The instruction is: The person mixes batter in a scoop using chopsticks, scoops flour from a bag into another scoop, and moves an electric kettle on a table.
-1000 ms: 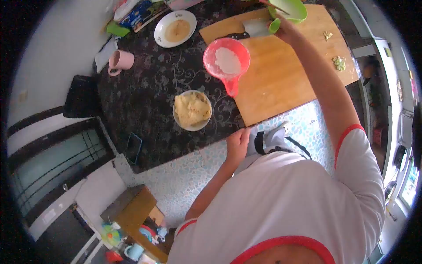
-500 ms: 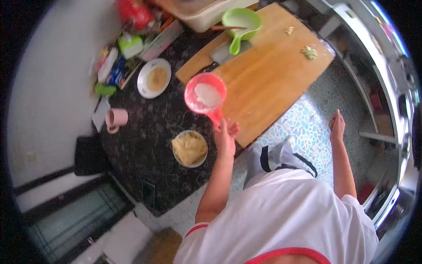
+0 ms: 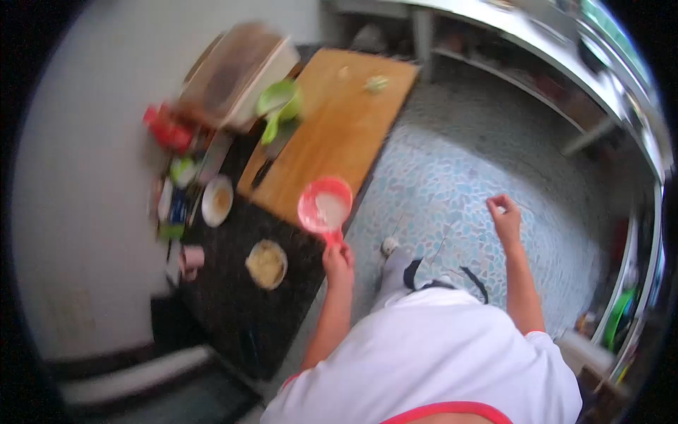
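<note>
My left hand (image 3: 339,261) grips the handle of a pink scoop (image 3: 307,210) with white powder or batter in it; I cannot tell which. The scoop is held over the near end of a wooden cutting board (image 3: 332,134). My right hand (image 3: 506,218) hangs over the floor, away from the table, its fingers curled in with thumb and forefinger brought together and nothing visible in them. On the board are a green scoop (image 3: 270,131), a knife (image 3: 262,174) with a dark handle, and a small pale-green heap (image 3: 376,84).
A bowl (image 3: 283,274) of pale, flat food stands on the dark table (image 3: 233,311). Beyond it are a white plate (image 3: 207,210) and a pink mug (image 3: 191,257). Packets and a large bin (image 3: 244,106) line the wall. Patterned floor (image 3: 424,191) lies to my right, shelves beyond.
The view has turned and shifted right, showing more floor. My left hand still holds the pink scoop, now nearer the board's edge. My right hand has come forward, fingers curled.
</note>
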Tool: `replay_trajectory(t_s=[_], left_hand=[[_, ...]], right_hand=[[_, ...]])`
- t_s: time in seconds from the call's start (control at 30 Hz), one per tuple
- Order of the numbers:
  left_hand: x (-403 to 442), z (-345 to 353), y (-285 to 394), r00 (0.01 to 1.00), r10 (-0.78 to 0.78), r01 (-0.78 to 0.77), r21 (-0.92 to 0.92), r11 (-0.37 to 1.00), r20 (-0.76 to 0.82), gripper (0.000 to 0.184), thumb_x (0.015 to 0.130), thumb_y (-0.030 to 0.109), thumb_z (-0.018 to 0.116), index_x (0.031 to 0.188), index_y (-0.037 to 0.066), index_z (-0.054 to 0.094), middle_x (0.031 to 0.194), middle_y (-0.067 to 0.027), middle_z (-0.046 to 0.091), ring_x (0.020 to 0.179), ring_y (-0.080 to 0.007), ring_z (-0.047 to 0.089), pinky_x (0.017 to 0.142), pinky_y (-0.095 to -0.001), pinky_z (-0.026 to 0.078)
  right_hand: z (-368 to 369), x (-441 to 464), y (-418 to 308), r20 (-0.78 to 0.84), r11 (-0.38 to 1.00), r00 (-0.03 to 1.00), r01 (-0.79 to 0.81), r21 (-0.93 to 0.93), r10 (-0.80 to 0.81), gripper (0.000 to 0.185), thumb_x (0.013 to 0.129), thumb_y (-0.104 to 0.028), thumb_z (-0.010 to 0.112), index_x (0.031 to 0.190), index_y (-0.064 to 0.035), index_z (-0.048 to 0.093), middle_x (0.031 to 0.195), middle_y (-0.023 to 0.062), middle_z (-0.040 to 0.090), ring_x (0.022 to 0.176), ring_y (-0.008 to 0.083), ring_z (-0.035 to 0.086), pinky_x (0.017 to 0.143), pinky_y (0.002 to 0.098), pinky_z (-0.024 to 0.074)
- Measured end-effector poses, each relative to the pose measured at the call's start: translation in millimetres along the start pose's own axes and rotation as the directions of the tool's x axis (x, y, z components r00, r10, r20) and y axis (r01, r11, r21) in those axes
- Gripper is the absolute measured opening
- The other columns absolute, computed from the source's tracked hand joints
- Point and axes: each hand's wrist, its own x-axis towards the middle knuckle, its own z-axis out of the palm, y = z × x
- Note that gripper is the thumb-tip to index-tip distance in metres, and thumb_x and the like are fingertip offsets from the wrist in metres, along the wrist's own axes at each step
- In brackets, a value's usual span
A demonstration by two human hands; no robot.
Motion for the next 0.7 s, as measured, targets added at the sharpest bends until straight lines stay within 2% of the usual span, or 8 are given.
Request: replay_trajectory(t_s=[0.13, 0.23, 0.33, 0.43, 0.5, 0.57, 0.63, 0.7], left_hand=[[-36.7, 45.8, -44.3, 0.929, -0.285, 0.260, 0.131, 0.957, 0.235, 0.010, 0.083, 0.016, 0.051, 0.087, 0.007, 0.053, 0.065, 0.0010, 0.043, 0.049, -0.0077, 0.037, 0.039, -0.0208, 0.027], [-61.4, 92.0, -65.3, 0.826, -0.453, 0.314, 0.394, 0.864, 0.335, 0.012, 0.081, 0.014, 0.049, 0.091, 0.007, 0.051, 0.065, 0.0010, 0.043, 0.048, -0.0075, 0.036, 0.041, -0.0206, 0.028], [-67.2, 128.2, -82.2, 0.667, -0.586, 0.261, 0.593, 0.762, 0.460, 0.014, 0.080, 0.011, 0.046, 0.092, 0.007, 0.050, 0.065, 0.0009, 0.044, 0.048, -0.0077, 0.038, 0.041, -0.0202, 0.029], [-53.3, 167.6, -107.0, 0.494, -0.711, 0.179, 0.742, 0.646, 0.500, 0.016, 0.078, 0.010, 0.044, 0.092, 0.006, 0.050, 0.062, 0.0005, 0.044, 0.048, -0.0081, 0.040, 0.041, -0.0200, 0.031], [-61.9, 200.2, -129.2, 0.352, -0.782, 0.050, 0.824, 0.564, 0.514, 0.016, 0.077, 0.010, 0.044, 0.091, 0.005, 0.049, 0.061, 0.0003, 0.044, 0.047, -0.0083, 0.039, 0.040, -0.0200, 0.031], [-68.2, 221.2, -167.4, 0.220, -0.795, -0.123, 0.825, 0.552, 0.565, 0.010, 0.079, 0.012, 0.043, 0.085, 0.006, 0.049, 0.061, -0.0012, 0.047, 0.044, -0.0077, 0.040, 0.038, -0.0194, 0.031], [-102.9, 221.3, -203.5, 0.166, -0.834, -0.168, 0.848, 0.502, 0.526, 0.011, 0.079, 0.011, 0.041, 0.085, 0.006, 0.049, 0.061, -0.0021, 0.048, 0.044, -0.0077, 0.040, 0.037, -0.0189, 0.030], [-146.7, 210.6, -223.3, 0.132, -0.840, -0.236, 0.840, 0.489, 0.526, 0.012, 0.080, 0.011, 0.040, 0.086, 0.006, 0.048, 0.061, -0.0023, 0.048, 0.044, -0.0078, 0.040, 0.037, -0.0187, 0.030]], right_hand=[[-92.0, -43.6, 28.3, -0.349, 0.979, 0.918, -0.148, 0.137, 0.187, 0.018, 0.071, -0.016, 0.069, 0.065, -0.0032, 0.057, 0.060, -0.0001, 0.055, 0.059, 0.0071, 0.047, 0.057, 0.0230, 0.0390], [-183.7, -72.3, 4.7, -0.638, 0.973, 0.737, -0.142, 0.181, 0.225, 0.020, 0.072, -0.015, 0.068, 0.065, -0.0029, 0.055, 0.059, -0.0011, 0.053, 0.060, 0.0056, 0.045, 0.057, 0.0221, 0.0384], [-255.1, -119.7, -16.2, -0.878, 0.996, 0.470, -0.033, 0.086, 0.091, 0.019, 0.074, -0.014, 0.066, 0.065, -0.0026, 0.054, 0.059, -0.0018, 0.052, 0.060, 0.0048, 0.044, 0.058, 0.0218, 0.0382], [-288.0, -203.1, -50.2, -0.972, 0.964, 0.231, -0.249, -0.092, -0.033, 0.011, 0.078, -0.011, 0.063, 0.074, -0.0019, 0.057, 0.066, 0.0000, 0.056, 0.065, 0.0059, 0.049, 0.063, 0.0216, 0.0412], [-287.2, -266.2, -90.3, -0.995, 0.952, 0.069, -0.293, -0.083, -0.066, 0.010, 0.079, -0.011, 0.061, 0.080, -0.0014, 0.058, 0.072, 0.0012, 0.058, 0.069, 0.0073, 0.053, 0.065, 0.0217, 0.0426], [-290.9, -333.0, -123.9, -0.974, 0.834, -0.015, -0.519, -0.187, -0.228, 0.011, 0.079, -0.011, 0.060, 0.082, -0.0005, 0.058, 0.075, 0.0018, 0.059, 0.071, 0.0082, 0.054, 0.066, 0.0222, 0.0430], [-295.9, -410.4, -149.0, -0.937, 0.770, -0.154, -0.619, -0.155, -0.312, 0.010, 0.079, -0.011, 0.062, 0.083, -0.0024, 0.060, 0.078, 0.0023, 0.060, 0.073, 0.0092, 0.055, 0.069, 0.0229, 0.0433], [-293.1, -467.1, -173.0, -0.858, 0.808, -0.317, -0.563, -0.173, -0.404, 0.008, 0.079, -0.009, 0.062, 0.085, -0.0035, 0.060, 0.081, 0.0023, 0.061, 0.077, 0.0095, 0.055, 0.071, 0.0228, 0.0431]])
